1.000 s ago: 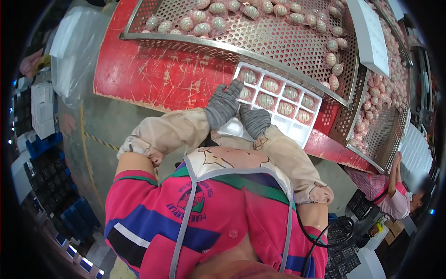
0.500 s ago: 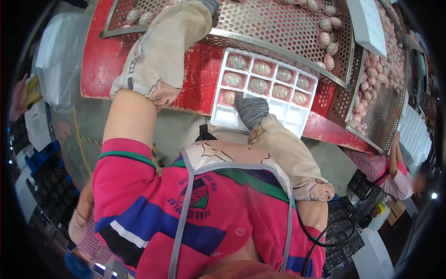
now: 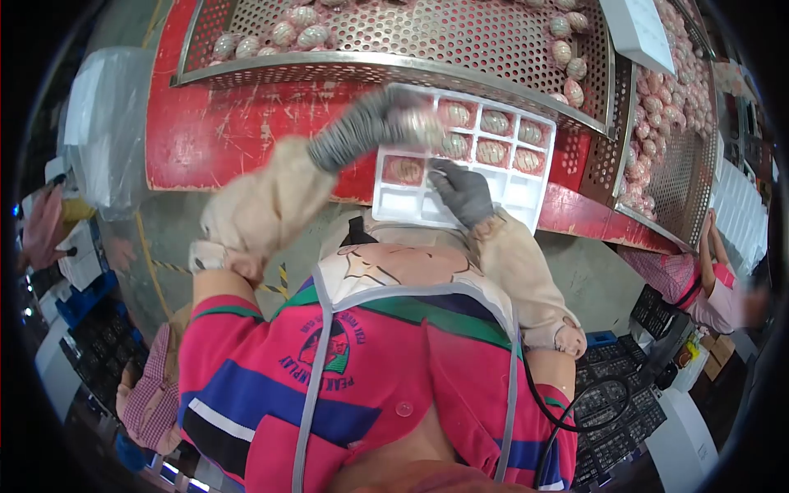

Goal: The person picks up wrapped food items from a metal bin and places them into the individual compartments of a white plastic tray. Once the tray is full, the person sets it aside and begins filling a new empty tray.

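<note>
My left hand (image 3: 370, 123), in a grey glove and smeared by motion, is over the upper left of a white compartment tray (image 3: 394, 200). At its fingertips is a film-wrapped egg (image 3: 422, 129), pale with stripes. My right hand (image 3: 463, 195), also gloved in grey, rests over the lower middle compartments with its fingers stretched to the left; no egg shows in them. Another wrapped egg (image 3: 403, 170) lies in the left compartment beside those fingertips. Several more eggs (image 3: 493, 152) fill the compartments of the upper rows. The left hand hides the tray's upper left corner.
Behind the tray, a perforated metal bin (image 3: 460, 37) holds loose wrapped eggs (image 3: 308, 34). More lie in a second bin (image 3: 670, 164) at the right. A white foam box (image 3: 637, 33) sits on the bins' divider. The red table (image 3: 238, 123) has worn edges. A co-worker (image 3: 707, 283) is at the right.
My left hand has come from the bin down to the tray with a wrapped egg. My right hand has moved slightly right, away from the egg in the left compartment.
</note>
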The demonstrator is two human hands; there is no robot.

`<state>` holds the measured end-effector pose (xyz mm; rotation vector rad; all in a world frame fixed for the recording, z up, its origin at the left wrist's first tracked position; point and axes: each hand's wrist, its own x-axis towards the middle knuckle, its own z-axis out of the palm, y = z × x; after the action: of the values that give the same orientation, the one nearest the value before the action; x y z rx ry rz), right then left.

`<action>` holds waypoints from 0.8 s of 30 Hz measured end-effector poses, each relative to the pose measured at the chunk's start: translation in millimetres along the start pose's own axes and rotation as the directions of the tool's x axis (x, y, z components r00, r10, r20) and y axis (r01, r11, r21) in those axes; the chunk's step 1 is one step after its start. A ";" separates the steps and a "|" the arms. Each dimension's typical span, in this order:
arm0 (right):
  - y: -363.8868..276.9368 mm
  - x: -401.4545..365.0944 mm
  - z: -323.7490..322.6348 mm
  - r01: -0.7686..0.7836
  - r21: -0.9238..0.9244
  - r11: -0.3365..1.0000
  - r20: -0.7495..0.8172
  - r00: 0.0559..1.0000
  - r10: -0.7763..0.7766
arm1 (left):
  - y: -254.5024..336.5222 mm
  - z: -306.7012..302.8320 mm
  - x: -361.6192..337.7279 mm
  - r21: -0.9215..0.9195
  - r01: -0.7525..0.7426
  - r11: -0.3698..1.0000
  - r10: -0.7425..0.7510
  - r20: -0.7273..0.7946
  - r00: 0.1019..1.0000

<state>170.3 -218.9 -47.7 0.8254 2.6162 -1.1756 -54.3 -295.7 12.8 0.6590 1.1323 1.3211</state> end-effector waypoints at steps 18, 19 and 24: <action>3.0 -27.8 -25.0 -0.136 -0.365 0.921 0.033 0.987 0.158 | -82.0 41.0 -33.8 0.922 -0.044 0.385 0.137 -0.010 0.990; 4.7 -27.7 -24.6 -0.129 -0.352 0.927 -0.003 0.991 0.136 | -85.1 38.3 -33.4 0.903 -0.013 0.430 0.124 -0.045 0.991; 2.2 -27.6 -28.8 -0.189 -0.195 0.962 0.034 0.979 0.199 | -96.9 42.6 -25.5 0.840 -0.069 0.537 0.202 -0.049 0.978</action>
<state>196.8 -208.3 -19.7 0.9699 2.4885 -0.8676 26.6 -329.4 -51.8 1.3999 1.8931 0.8773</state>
